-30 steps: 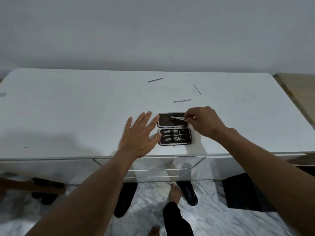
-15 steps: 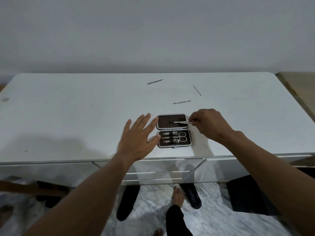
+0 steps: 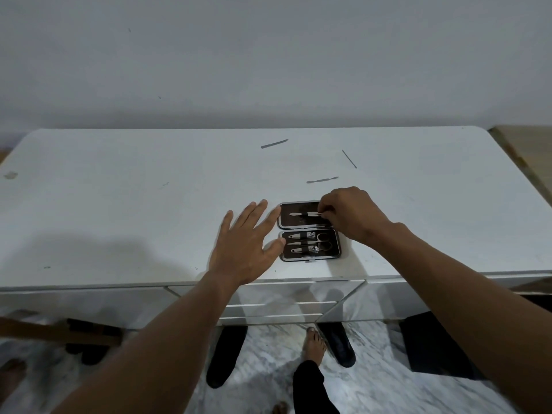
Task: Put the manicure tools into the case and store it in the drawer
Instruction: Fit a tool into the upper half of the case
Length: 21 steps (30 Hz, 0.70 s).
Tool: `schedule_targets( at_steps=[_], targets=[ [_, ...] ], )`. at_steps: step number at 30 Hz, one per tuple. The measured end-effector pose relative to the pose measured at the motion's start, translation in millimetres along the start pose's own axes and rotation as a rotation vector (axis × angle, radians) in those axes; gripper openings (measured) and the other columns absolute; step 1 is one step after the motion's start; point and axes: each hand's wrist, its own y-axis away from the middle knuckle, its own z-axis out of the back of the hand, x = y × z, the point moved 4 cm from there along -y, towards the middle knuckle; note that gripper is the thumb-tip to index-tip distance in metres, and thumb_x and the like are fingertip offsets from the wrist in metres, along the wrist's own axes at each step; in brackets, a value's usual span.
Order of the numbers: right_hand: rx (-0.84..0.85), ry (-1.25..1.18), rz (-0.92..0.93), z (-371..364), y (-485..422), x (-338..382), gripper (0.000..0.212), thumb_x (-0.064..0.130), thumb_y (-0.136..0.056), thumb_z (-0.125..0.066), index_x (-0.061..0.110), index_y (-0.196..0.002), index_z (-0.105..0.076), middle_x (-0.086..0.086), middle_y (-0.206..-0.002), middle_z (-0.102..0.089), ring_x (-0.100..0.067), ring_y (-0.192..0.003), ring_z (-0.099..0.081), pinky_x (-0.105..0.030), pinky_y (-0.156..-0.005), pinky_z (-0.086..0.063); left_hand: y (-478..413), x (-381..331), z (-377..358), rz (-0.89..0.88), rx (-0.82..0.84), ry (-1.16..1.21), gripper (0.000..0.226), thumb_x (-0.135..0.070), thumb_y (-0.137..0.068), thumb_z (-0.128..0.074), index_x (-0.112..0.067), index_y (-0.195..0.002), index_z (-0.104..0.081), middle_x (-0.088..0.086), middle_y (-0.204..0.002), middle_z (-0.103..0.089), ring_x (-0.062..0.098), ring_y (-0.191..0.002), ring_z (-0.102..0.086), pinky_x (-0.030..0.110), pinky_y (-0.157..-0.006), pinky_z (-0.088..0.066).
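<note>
The white table (image 3: 149, 210) carries an open case (image 3: 309, 231) near its front edge. The near half holds two clippers and scissors (image 3: 324, 241); the far half holds a slim tool (image 3: 304, 214), pinched at one end by the right hand (image 3: 349, 218), whose fingertips are hidden. The left hand (image 3: 245, 249) lies spread, touching the case's left side. Three tools lie loose behind: a file (image 3: 274, 144), a pusher (image 3: 322, 180), a thin pick (image 3: 349, 158).

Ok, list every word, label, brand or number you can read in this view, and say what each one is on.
None can be read.
Open manicure case: no lettering shows on its lining or rim.
Tools strapped inside, including the clippers: any stamped marks are too small to read.
White table: only smudges, no text.
</note>
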Motion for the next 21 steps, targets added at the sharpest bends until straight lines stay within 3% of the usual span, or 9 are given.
schedule_targets(
  at_steps=[11,21],
  targets=[
    [0.061,-0.052,-0.044,-9.3,-11.5,2.9,0.021,0.006,-0.085,-0.056,0.015,-0.093,-0.072,-0.009,-0.094,-0.072,-0.028,-0.089,-0.063,-0.03,-0.074,-0.048,0.2,0.1,0.1,-0.008,-0.011,0.012,0.065,-0.062,-0.091,-0.018,-0.039,-0.152,-0.011,-0.006,-0.162,-0.012,0.013,-0.149,-0.007,0.051,-0.119,-0.009],
    [0.047,-0.022,-0.016,-14.7,-13.6,5.1,0.023,0.006,-0.086,-0.054,0.016,-0.097,-0.072,-0.008,-0.099,-0.072,-0.029,-0.092,-0.062,-0.028,-0.073,-0.043,0.5,1.3,-0.1,-0.002,-0.004,0.011,0.065,-0.062,-0.092,-0.019,-0.04,-0.152,-0.009,-0.007,-0.162,-0.011,0.013,-0.149,-0.005,0.05,-0.119,-0.008]
  ],
)
